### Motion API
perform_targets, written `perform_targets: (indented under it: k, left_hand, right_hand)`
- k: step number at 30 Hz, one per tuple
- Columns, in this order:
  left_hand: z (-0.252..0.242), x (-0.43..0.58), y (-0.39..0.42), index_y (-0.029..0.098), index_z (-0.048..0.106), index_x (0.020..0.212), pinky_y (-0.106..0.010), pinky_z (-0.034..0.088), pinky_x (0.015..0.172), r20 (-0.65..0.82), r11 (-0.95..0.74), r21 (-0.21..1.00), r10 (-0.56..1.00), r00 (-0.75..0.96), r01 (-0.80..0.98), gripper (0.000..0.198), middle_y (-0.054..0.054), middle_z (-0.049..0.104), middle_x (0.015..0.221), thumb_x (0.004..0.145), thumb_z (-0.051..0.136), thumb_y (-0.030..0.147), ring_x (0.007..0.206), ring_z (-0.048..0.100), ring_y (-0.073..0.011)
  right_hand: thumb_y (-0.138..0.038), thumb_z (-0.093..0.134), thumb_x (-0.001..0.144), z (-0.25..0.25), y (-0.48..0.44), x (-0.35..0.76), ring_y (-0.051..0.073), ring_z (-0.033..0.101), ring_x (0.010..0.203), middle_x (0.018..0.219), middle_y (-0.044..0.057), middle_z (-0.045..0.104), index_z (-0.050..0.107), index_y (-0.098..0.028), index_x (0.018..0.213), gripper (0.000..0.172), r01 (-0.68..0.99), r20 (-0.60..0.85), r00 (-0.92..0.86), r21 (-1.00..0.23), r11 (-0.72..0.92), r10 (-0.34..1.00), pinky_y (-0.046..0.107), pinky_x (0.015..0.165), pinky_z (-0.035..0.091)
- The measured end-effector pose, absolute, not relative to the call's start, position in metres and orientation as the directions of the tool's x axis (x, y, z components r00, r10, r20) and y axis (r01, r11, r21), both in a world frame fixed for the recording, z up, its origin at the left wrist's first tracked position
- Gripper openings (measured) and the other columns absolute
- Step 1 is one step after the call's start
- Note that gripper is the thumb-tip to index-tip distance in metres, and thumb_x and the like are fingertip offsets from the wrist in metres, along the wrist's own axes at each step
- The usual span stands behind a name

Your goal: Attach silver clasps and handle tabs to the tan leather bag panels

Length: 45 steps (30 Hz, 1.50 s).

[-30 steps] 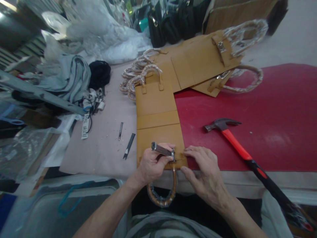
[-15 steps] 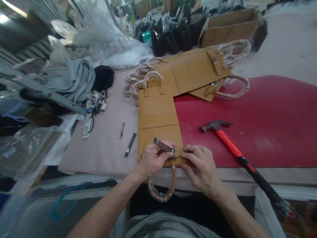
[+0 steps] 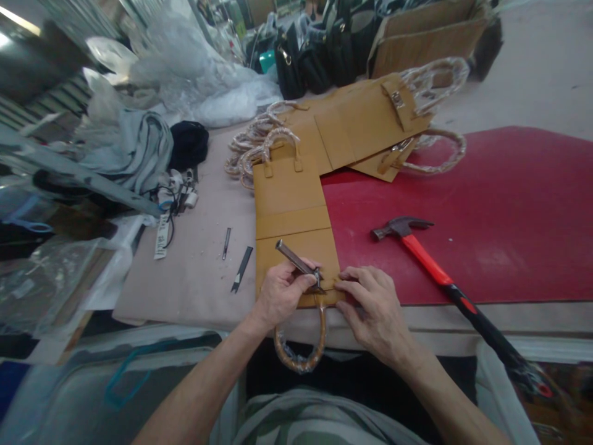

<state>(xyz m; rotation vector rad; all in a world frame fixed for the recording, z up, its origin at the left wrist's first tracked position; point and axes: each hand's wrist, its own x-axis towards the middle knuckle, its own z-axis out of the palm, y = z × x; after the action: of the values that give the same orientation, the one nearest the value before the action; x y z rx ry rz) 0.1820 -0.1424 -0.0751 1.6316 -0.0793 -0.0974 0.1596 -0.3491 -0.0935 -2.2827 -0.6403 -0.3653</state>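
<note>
A tan leather bag panel lies lengthwise at the table's front edge, with a film-wrapped round handle hanging over the edge at its near end. My left hand is closed around a metal punch. The punch leans up to the left, its wide working end low over the leather by the handle's base. My right hand grips the panel's right edge beside it, fingertips on the leather and thumb lower down. Whether the punch touches the leather I cannot tell.
A claw hammer with a red and black handle lies on the red mat. Two small tools, a slim metal rod and a dark forked strip, are at left. Behind are stacked tan panels, black bags and a cardboard box.
My left hand has tilted the punch and shifted it slightly to the left. My right hand stays at the panel edge. The whole view has moved a little.
</note>
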Motion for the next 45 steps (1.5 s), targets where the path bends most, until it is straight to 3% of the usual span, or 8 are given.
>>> perform_targets:
  k: [4, 7, 10, 12, 14, 22, 29, 45]
  left_hand:
    - [-0.077, 0.174, -0.14, 0.014, 0.072, 0.097, -0.029, 0.06, 0.083, -0.035, -0.07, 0.997, -0.122, 0.992, 0.026, 0.017, -0.01, 0.077, 0.103, 0.083, 0.072, 0.024, 0.093, 0.073, -0.0195]
    - [-0.079, 0.164, -0.139, 0.014, 0.072, 0.098, -0.03, 0.06, 0.084, -0.05, -0.057, 0.997, -0.129, 0.99, 0.043, 0.018, -0.011, 0.076, 0.105, 0.084, 0.072, 0.025, 0.093, 0.073, -0.0201]
    - [-0.08, 0.155, -0.14, 0.015, 0.073, 0.099, -0.03, 0.06, 0.084, -0.076, -0.032, 0.997, -0.138, 0.987, 0.073, 0.018, -0.011, 0.076, 0.105, 0.085, 0.072, 0.025, 0.092, 0.073, -0.0199]
    - [-0.08, 0.149, -0.141, 0.015, 0.073, 0.099, -0.03, 0.06, 0.084, -0.097, -0.009, 0.995, -0.14, 0.985, 0.097, 0.018, -0.01, 0.076, 0.105, 0.085, 0.072, 0.026, 0.091, 0.073, -0.0197]
    - [-0.079, 0.146, -0.142, 0.014, 0.073, 0.097, -0.029, 0.06, 0.084, -0.112, 0.019, 0.993, -0.135, 0.984, 0.116, 0.019, -0.01, 0.076, 0.105, 0.084, 0.074, 0.028, 0.09, 0.073, -0.0193]
    - [-0.073, 0.141, -0.145, 0.013, 0.074, 0.099, -0.017, 0.047, 0.049, -0.239, 0.112, 0.961, -0.131, 0.962, 0.253, 0.032, -0.01, 0.076, 0.09, 0.082, 0.078, 0.04, 0.072, 0.07, -0.016]
    - [-0.069, 0.138, -0.144, 0.015, 0.073, 0.1, -0.029, 0.06, 0.086, -0.086, 0.184, 0.976, -0.159, 0.984, 0.115, 0.026, -0.01, 0.076, 0.104, 0.085, 0.078, 0.036, 0.091, 0.073, -0.0187]
    - [-0.063, 0.135, -0.14, 0.015, 0.071, 0.097, -0.028, 0.062, 0.082, -0.034, 0.227, 0.972, -0.125, 0.992, 0.062, 0.023, -0.01, 0.077, 0.102, 0.086, 0.078, 0.033, 0.089, 0.075, -0.0188]
  right_hand:
    - [-0.01, 0.059, 0.089, -0.097, -0.339, 0.13, 0.024, 0.061, 0.099, 0.104, 0.007, 0.068, 0.064, -0.021, 0.103, 0.019, 0.481, 0.495, 0.854, -0.636, -0.604, 0.159, 0.043, 0.089, 0.047]
    - [-0.016, 0.063, 0.089, -0.105, -0.327, 0.096, 0.023, 0.067, 0.095, 0.102, 0.006, 0.072, 0.066, -0.023, 0.105, 0.018, 0.321, 0.429, 0.896, -0.805, -0.499, -0.115, 0.041, 0.087, 0.052]
    - [-0.036, 0.075, 0.084, -0.109, -0.315, 0.074, 0.024, 0.07, 0.086, 0.095, 0.008, 0.074, 0.068, -0.023, 0.103, 0.024, -0.132, -0.102, 0.934, -0.989, -0.067, -0.343, 0.04, 0.079, 0.057]
    - [-0.047, 0.081, 0.075, -0.107, -0.309, 0.073, 0.025, 0.071, 0.082, 0.091, 0.008, 0.076, 0.069, -0.021, 0.098, 0.036, -0.396, -0.463, 0.861, -0.87, 0.293, -0.209, 0.039, 0.074, 0.059]
    - [-0.051, 0.086, 0.068, -0.102, -0.306, 0.081, 0.024, 0.071, 0.08, 0.091, 0.009, 0.076, 0.071, -0.019, 0.096, 0.045, -0.504, -0.588, 0.809, -0.714, 0.486, -0.024, 0.036, 0.074, 0.058]
    - [-0.049, 0.085, 0.07, -0.105, -0.307, 0.092, 0.016, 0.062, 0.069, 0.082, 0.004, 0.072, 0.075, -0.017, 0.096, 0.043, -0.484, -0.509, 0.859, -0.767, 0.421, 0.06, 0.027, 0.061, 0.049]
    - [-0.042, 0.083, 0.073, -0.102, -0.304, 0.093, 0.022, 0.067, 0.075, 0.087, 0.004, 0.076, 0.077, -0.022, 0.101, 0.035, -0.408, -0.409, 0.905, -0.762, 0.502, 0.116, 0.036, 0.072, 0.054]
    - [-0.04, 0.086, 0.069, -0.102, -0.296, 0.1, 0.028, 0.071, 0.09, 0.089, 0.005, 0.077, 0.078, -0.024, 0.098, 0.034, -0.365, -0.338, 0.927, -0.719, 0.591, 0.162, 0.045, 0.086, 0.057]
